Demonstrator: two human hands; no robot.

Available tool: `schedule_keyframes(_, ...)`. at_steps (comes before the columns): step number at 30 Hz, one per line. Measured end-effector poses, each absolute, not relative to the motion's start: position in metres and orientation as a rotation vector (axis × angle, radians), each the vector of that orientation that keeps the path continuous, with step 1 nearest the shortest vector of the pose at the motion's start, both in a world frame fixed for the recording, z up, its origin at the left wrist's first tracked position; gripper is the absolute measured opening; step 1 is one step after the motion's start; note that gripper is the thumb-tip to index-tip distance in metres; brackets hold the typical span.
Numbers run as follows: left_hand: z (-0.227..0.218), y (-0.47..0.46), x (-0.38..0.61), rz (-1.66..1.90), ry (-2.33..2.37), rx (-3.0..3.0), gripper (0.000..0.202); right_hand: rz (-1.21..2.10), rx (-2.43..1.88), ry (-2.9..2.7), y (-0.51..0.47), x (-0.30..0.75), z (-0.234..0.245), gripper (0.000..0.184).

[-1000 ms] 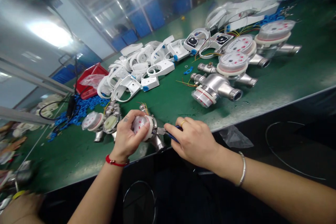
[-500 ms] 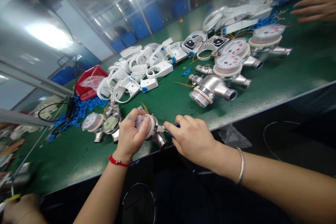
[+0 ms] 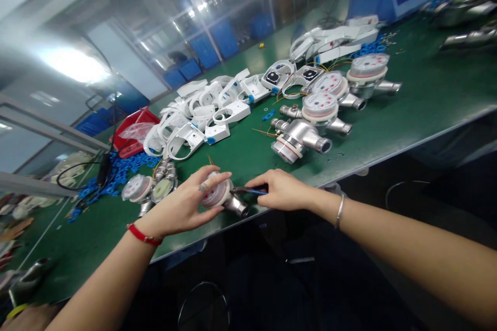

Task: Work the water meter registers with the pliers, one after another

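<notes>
My left hand (image 3: 194, 199) reaches round a water meter (image 3: 216, 195), with its thumb and fingers on either side of the round dial. Silver pipe ends stick out from the meter's body, and a few thin wires rise behind it. My right hand (image 3: 283, 190) is closed round blue-handled pliers (image 3: 254, 191), whose dark jaws reach the right side of the meter's rim. I cannot make out whether the jaws grip anything. Just left of my left hand are another meter with a red-marked dial (image 3: 136, 187) and one with a plain yellowish top (image 3: 163, 189).
Several water meters (image 3: 320, 106) stand at the right, one tipped over (image 3: 289, 147). White plastic housings (image 3: 194, 137) lie heaped behind my hands, near a red bin (image 3: 132, 132) and blue clips (image 3: 132, 163). Another person's hand (image 3: 34, 318) is at the lower left. The green bench's front edge (image 3: 373, 168) runs diagonally.
My left hand's fingers have spread over the dial. A clear piece by the pliers' jaws no longer shows. The other person's hand at the upper right has left the view, which has shifted slightly.
</notes>
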State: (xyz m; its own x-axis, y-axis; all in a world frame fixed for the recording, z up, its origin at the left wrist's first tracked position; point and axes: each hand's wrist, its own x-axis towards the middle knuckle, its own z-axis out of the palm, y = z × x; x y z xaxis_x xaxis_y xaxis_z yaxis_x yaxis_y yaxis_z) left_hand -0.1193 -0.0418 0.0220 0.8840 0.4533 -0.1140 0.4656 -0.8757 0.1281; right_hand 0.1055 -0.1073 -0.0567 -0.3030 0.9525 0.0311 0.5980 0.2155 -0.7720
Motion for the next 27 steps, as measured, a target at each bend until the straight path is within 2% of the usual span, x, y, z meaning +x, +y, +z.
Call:
schedule_keyframes(3, 0.015, -0.041, -0.13, -0.091, 0.672, 3.034, 0.051, 0.774, -1.484, -2.013, -0.111, 0.104, -0.054, 0.038)
schedule_keyframes(7, 0.001, -0.042, -0.147, 0.166, 0.519, 3.128, 0.063, 0.424, -1.649, -2.019, -0.122, 0.101, -0.045, 0.039)
schedule_keyframes(11, -0.006, -0.042, -0.16, 0.282, 0.501, 3.099, 0.067, 0.415, -1.6, -2.08, -0.122, 0.098, -0.041, 0.034)
schedule_keyframes(20, -0.009, -0.041, -0.168, 0.287, 0.367, 3.063, 0.068, 0.345, -1.456, -2.297, -0.103, 0.092, -0.028, 0.024)
schedule_keyframes(27, -0.005, -0.041, -0.167, 0.239, 0.283, 3.055, 0.075, 0.076, -1.309, -2.494, -0.095, 0.095, -0.014, 0.018)
